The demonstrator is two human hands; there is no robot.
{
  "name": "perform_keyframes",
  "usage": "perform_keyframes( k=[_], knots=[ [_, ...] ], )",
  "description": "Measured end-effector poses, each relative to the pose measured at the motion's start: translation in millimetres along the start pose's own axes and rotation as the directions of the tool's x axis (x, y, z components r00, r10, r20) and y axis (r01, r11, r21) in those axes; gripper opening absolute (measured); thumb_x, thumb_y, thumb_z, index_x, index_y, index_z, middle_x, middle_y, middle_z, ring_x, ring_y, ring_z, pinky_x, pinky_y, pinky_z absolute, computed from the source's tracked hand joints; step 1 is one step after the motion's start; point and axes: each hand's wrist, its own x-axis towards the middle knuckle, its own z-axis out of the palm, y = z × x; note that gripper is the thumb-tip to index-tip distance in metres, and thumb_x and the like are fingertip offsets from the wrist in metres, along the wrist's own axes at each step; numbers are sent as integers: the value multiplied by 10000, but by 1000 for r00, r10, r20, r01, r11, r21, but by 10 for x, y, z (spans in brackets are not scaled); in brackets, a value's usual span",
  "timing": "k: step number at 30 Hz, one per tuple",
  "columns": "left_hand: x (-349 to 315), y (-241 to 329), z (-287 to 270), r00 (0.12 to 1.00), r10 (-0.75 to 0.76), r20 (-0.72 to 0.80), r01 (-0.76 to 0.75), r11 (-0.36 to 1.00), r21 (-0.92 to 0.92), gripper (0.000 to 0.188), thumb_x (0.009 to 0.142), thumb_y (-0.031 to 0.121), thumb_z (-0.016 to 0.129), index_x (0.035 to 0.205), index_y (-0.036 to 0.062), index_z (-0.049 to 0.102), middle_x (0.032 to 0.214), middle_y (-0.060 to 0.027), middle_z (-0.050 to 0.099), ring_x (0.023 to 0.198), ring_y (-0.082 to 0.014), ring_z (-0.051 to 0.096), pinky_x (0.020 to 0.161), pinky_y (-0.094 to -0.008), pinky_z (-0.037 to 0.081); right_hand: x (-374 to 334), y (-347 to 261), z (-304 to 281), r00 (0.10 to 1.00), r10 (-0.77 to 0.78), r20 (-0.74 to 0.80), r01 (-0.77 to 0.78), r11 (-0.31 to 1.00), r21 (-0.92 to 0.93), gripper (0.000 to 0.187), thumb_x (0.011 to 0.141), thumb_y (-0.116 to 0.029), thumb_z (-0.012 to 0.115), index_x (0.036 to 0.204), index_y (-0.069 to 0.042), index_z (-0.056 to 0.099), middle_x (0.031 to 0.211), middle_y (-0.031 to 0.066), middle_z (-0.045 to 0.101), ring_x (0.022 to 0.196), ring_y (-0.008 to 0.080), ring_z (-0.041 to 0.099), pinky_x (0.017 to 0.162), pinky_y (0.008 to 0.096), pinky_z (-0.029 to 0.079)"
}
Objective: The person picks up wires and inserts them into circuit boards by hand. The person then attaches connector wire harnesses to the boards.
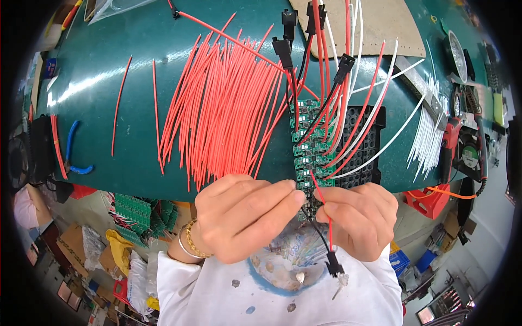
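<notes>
A small green circuit board (308,185) sits at the near end of a black tray (375,141), at the table's (136,65) front edge. The left hand (244,217) pinches it; the right hand (361,217) grips its red wire (322,201). Loose red wires (223,103) lie fanned beside.

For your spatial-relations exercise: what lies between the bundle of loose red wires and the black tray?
In the head view, a column of small green circuit boards lies between the red wires and black tray.
</notes>
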Motion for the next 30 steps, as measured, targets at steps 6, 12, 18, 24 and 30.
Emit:
perform_keyframes(
  k=[6, 12, 18, 24, 30],
  knots=[
    [-10, -23, 66, 999, -29, -39, 29, 1000, 11, 277, 634, 36, 646, 902, -23, 686, 825, -121, 678, 636, -195, 648, 524, -272, 507, -30, 57, 48, 998, 57, 21, -58, 996, 70, 315, 569, -117, 636, 847, 31, 638, 808, 144, 674, 508, 146, 528, 409, 228, 348],
    [-20, -29, 85, 996, -74, -41, 73, 997, -11, 273, 626, 9, 641, 893, -22, 690, 809, -116, 678, 626, -200, 648, 520, -276, 509, -49, 78, 82, 997, 71, 11, -72, 988, 134, 347, 591, -112, 625, 898, 50, 625, 826, 172, 673, 534, 181, 566, 416, 243, 388],
    [-26, -25, 107, 995, -92, -48, 91, 996, -26, 271, 622, -1, 648, 889, -15, 692, 807, -105, 679, 619, -199, 643, 524, -276, 507, -64, 80, 78, 997, 71, 15, -72, 988, 139, 347, 595, -104, 626, 904, 55, 623, 818, 181, 669, 524, 189, 566, 415, 255, 406],
    [50, 25, 131, 980, -181, -82, 175, 982, -70, 281, 604, -47, 701, 883, -11, 691, 775, -94, 663, 591, -194, 610, 489, -288, 452, -49, 48, 124, 992, 102, -68, -95, 991, 98, 307, 613, 8, 706, 904, 62, 627, 786, 158, 671, 498, 179, 552, 411, 254, 399],
    [156, -11, 152, 946, -310, -94, 312, 950, 8, 212, 658, -19, 754, 857, -3, 684, 739, -78, 643, 590, -199, 600, 497, -299, 420, -74, 29, 96, 973, 208, -96, -200, 976, 88, 291, 602, 62, 682, 888, 48, 633, 819, 149, 687, 484, 162, 530, 408, 250, 371]
  ],
)
